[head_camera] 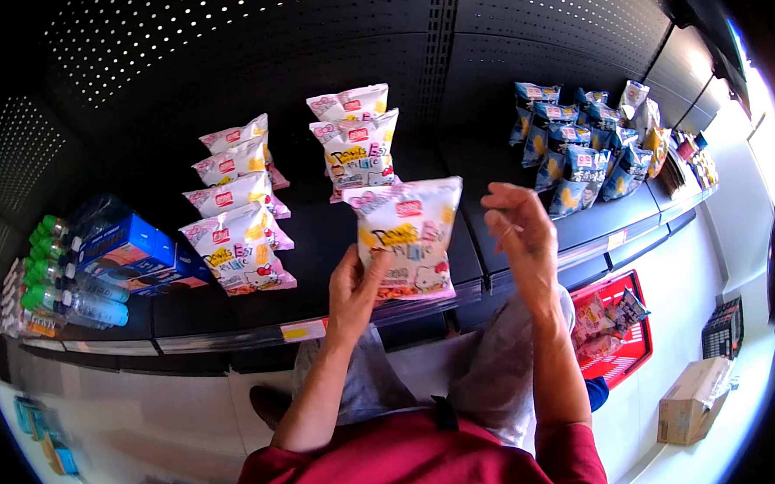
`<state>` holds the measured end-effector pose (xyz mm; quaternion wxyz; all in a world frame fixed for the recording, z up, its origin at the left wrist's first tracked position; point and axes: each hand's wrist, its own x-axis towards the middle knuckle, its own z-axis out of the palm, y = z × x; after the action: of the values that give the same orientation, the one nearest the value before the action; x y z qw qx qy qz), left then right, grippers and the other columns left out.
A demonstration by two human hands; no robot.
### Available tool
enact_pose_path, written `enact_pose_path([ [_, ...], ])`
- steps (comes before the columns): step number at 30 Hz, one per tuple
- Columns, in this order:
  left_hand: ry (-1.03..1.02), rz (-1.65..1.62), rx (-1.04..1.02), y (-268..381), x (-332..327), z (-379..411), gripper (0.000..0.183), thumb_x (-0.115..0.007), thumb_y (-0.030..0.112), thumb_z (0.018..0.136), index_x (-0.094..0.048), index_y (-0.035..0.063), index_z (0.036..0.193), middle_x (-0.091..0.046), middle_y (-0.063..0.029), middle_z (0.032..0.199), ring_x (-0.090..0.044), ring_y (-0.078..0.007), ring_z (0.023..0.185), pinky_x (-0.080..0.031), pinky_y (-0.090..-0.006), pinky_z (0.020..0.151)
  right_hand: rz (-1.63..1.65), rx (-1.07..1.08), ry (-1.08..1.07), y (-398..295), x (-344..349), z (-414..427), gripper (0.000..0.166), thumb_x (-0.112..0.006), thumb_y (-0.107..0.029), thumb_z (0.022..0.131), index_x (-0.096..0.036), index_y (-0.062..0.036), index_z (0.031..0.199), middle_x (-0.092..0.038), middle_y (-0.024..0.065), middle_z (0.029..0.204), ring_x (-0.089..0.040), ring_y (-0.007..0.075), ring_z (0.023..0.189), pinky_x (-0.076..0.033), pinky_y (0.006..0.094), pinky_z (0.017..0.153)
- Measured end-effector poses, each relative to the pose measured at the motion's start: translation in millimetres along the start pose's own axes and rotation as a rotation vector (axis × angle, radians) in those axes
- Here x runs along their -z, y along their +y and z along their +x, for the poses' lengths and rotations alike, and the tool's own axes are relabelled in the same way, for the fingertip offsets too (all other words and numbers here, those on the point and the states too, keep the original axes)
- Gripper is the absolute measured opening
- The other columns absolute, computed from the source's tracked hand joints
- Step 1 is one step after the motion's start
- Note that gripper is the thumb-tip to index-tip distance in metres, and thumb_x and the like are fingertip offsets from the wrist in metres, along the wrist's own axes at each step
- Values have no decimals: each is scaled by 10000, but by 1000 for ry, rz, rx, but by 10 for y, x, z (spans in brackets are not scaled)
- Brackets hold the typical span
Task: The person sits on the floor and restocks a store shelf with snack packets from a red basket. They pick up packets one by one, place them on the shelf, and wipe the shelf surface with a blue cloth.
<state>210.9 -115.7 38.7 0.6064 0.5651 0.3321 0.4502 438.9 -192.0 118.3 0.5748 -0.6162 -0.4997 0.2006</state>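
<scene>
A white and pink snack bag [408,240] is held upright in my left hand [357,290], over the front of a black shelf [302,237]. My right hand [522,239] is raised to the right of the bag with fingers bent and apart, holding nothing and not touching the bag. Behind the held bag stands a short row of matching snack bags [356,148]. To its left is another row of the same kind [239,251], one behind the other.
Blue snack bags [578,180] stand in rows at the shelf's right. Blue boxes [131,248] and green-capped bottles [95,305] are at the left. A red basket [642,341] with several snack bags is on the floor at right, near a cardboard box [684,405] and a dark crate [721,328].
</scene>
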Motion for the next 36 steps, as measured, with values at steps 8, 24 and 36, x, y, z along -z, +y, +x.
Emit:
enact_pose_path([
  [8, 50, -47, 57, -107, 265, 114, 432, -603, 383, 1027, -552, 10, 1239, -661, -111, 1128, -624, -136, 1042, -502, -296, 912, -42, -204, -486, 445, -457, -44, 604, -797, -262, 889, -551, -22, 1384, -683, 186, 1198, -641, 151, 746, -547, 298, 577],
  [24, 201, 464, -293, -269, 436, 730, 379, -629, 156, 1010, -518, 29, 1349, -562, -144, 1240, -597, -233, 1090, -524, -361, 897, -132, 92, -308, 729, -1019, 350, 432, -775, -135, 876, -594, 15, 1238, -663, 162, 1098, -699, 243, 877, -575, 357, 769],
  [36, 203, 466, -289, -354, 460, 801, 436, -623, 89, 991, -491, 15, 1400, -612, -167, 1241, -627, -245, 1097, -524, -375, 933, -102, 123, -257, 936, -1057, 389, 489, -754, -109, 888, -558, 9, 1321, -636, 181, 1150, -694, 255, 921, -569, 360, 807],
])
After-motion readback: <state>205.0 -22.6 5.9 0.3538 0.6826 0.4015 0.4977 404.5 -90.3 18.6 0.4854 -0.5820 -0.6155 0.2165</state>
